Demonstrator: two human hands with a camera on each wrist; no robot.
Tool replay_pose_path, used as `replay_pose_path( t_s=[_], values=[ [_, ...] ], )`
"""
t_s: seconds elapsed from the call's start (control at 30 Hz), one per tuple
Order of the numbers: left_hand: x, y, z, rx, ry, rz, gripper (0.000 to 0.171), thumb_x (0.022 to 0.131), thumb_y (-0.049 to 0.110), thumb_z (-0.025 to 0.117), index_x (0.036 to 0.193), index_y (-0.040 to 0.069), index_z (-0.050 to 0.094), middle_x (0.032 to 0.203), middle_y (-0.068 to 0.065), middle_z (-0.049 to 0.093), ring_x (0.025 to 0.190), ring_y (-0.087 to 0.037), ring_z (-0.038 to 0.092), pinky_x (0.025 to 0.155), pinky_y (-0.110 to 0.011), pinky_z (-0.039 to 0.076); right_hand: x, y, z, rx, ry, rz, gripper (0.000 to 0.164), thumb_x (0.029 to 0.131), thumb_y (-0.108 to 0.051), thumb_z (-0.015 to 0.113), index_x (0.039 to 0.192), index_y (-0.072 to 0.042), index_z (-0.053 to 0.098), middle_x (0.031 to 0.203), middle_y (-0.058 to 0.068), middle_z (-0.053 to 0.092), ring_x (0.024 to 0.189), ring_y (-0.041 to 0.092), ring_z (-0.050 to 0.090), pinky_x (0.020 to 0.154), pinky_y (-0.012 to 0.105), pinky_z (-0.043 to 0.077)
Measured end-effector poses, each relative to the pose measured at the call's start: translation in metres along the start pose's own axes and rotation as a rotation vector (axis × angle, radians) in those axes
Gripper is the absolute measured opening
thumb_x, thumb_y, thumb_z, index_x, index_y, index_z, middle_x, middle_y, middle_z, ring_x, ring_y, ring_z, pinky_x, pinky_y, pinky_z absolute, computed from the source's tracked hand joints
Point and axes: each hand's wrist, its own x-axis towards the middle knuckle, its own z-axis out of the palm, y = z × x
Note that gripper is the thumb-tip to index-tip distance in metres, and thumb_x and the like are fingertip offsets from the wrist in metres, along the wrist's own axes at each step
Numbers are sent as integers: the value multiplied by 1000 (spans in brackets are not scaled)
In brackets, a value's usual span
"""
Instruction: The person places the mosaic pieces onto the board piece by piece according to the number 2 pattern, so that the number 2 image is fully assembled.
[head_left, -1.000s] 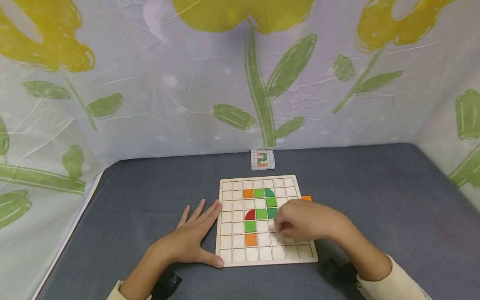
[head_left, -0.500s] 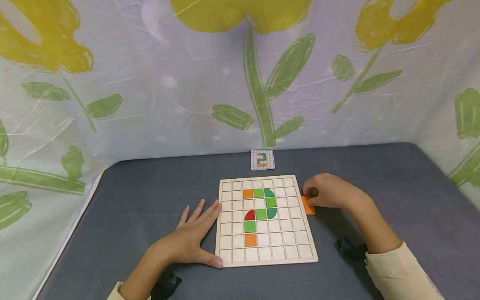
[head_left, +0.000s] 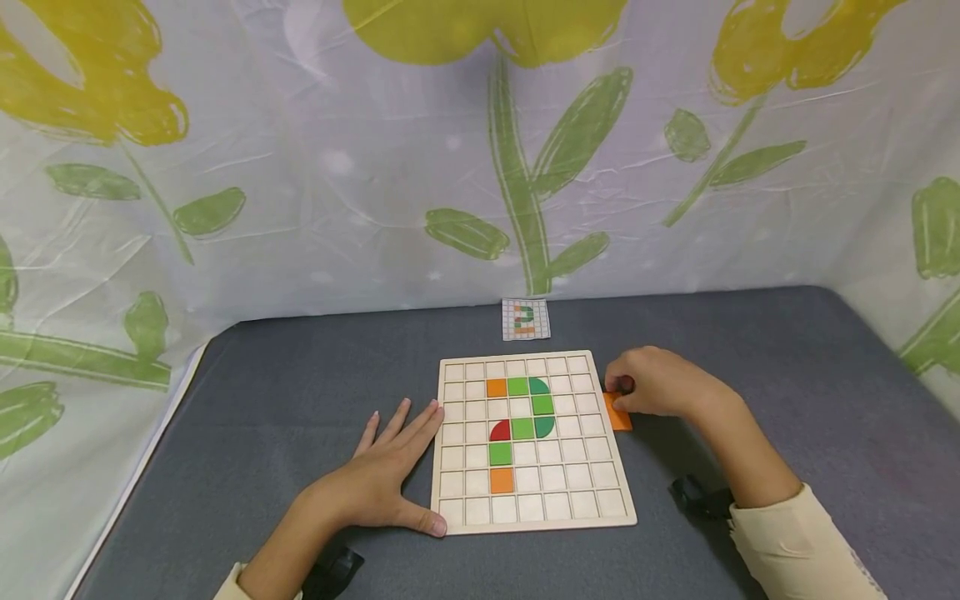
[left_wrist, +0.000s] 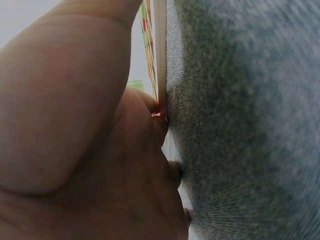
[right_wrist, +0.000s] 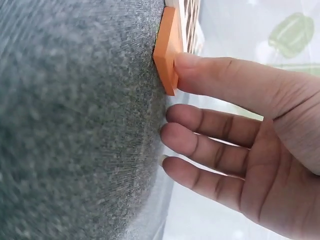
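Observation:
A pale wooden grid board (head_left: 551,477) lies on the grey cloth. Its cells hold orange, green and dark green tiles and one red rounded tile (head_left: 500,431). My left hand (head_left: 378,483) rests beside the board's left side with fingers spread, thumb and index tip touching its edge. At the right edge, my right hand (head_left: 660,382) has its fingers bent over orange tiles (head_left: 619,417) lying on the cloth. In the right wrist view the thumb (right_wrist: 225,75) presses on the orange tile (right_wrist: 170,50); the index finger is hidden behind it.
A small pattern card (head_left: 526,320) lies beyond the board, showing a coloured figure on a grid. Dark grey cloth (head_left: 337,358) covers the table. A white curtain (head_left: 360,167) with printed yellow flowers hangs behind it.
My right hand has moved from over the board to the orange tiles at its right, and stays there over the last half second. The left hand has not moved.

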Motion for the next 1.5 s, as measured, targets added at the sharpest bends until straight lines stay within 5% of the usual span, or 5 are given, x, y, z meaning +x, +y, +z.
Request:
replay_pose_path(
  t_s=[0.2,0.53,1.5],
  values=[
    [0,0,0,15,-6,-15,136,63,82,73,163,19,7,167,2,6,152,-31,-8,113,-64,-10,0,4,1,-57,37,-6,16,86,-7,77,78,-16,66,67,-6,49,64,12,44,59,31,38],
    [0,0,0,-1,1,-5,135,63,80,75,163,18,9,167,0,9,152,-33,-6,113,-65,-9,0,6,0,-99,20,-5,11,82,-3,78,84,-11,71,79,-3,61,71,14,53,64,35,49],
    [-1,1,-1,1,8,-2,135,63,81,73,163,18,9,167,-2,10,152,-35,-4,113,-66,-8,-6,-1,-4,120,-109,-43,18,79,-6,81,84,-14,65,80,-5,60,71,11,53,63,30,48]
  ],
)
